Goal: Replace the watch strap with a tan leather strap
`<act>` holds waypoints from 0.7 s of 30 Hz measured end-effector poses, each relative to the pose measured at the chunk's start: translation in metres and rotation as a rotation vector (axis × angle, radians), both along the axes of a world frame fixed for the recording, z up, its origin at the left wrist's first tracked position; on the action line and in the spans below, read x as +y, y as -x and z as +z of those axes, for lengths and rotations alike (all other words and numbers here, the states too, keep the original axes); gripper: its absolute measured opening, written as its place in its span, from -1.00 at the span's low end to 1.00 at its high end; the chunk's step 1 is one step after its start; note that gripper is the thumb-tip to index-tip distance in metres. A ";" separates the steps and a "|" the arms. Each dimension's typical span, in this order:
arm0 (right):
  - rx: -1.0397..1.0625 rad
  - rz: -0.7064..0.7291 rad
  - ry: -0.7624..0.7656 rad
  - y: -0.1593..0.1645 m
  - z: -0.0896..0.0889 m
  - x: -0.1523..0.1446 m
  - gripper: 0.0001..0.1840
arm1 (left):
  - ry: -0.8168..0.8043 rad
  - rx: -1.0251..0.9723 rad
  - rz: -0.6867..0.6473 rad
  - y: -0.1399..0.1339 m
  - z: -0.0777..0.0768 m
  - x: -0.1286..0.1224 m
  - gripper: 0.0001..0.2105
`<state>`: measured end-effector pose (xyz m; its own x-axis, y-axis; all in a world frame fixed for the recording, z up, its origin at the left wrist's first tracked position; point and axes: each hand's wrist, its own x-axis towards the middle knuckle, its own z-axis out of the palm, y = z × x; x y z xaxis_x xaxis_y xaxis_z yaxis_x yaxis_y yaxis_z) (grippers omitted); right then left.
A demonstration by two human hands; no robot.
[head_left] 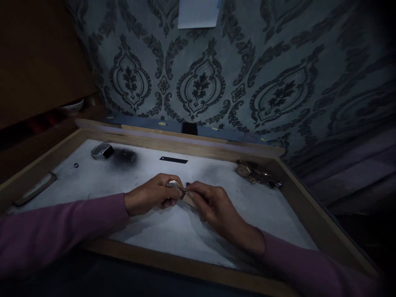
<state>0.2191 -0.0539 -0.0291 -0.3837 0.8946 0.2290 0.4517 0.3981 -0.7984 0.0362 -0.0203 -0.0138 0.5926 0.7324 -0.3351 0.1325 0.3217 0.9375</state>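
My left hand (154, 192) is closed around a round watch (173, 184) with a shiny metal rim, thumb lying over its lower edge. Against the watch's right side, my right hand (213, 204) pinches a small, thin metallic piece (185, 192). Whether that piece is a tool or part of the watch I cannot tell. A pale beige strip (189, 201), perhaps a strap, shows beneath the right fingers. Both hands meet above the white surface (148, 231) of a shallow wooden tray. My fingers partly cover the watch.
A wooden rim (173, 262) borders the tray. Toward the back lie a silver wristwatch (102, 152), a dark smudge, and a flat black blade-like strip (173, 160). Several gold-toned watches (250, 171) are heaped at right. A small black ring-shaped piece (76, 165) lies left. Patterned wallpaper stands behind.
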 end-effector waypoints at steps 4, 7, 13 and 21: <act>-0.012 -0.020 0.016 -0.001 -0.001 0.000 -0.77 | 0.001 0.011 0.012 0.000 0.000 0.000 -0.90; 0.017 -0.033 0.053 0.000 -0.002 0.000 -0.78 | 0.002 0.010 0.016 0.000 -0.001 0.000 -0.90; 0.083 -0.032 0.142 0.001 -0.004 0.001 -0.78 | -0.009 -0.005 0.010 0.001 -0.002 0.001 -0.90; 0.114 -0.024 0.161 0.001 -0.003 0.001 -0.79 | -0.019 -0.016 0.005 0.000 -0.002 0.001 -0.87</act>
<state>0.2180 -0.0527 -0.0325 -0.3411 0.9319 0.1233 0.3627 0.2515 -0.8973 0.0358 -0.0189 -0.0160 0.5944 0.7413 -0.3118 0.1160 0.3047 0.9454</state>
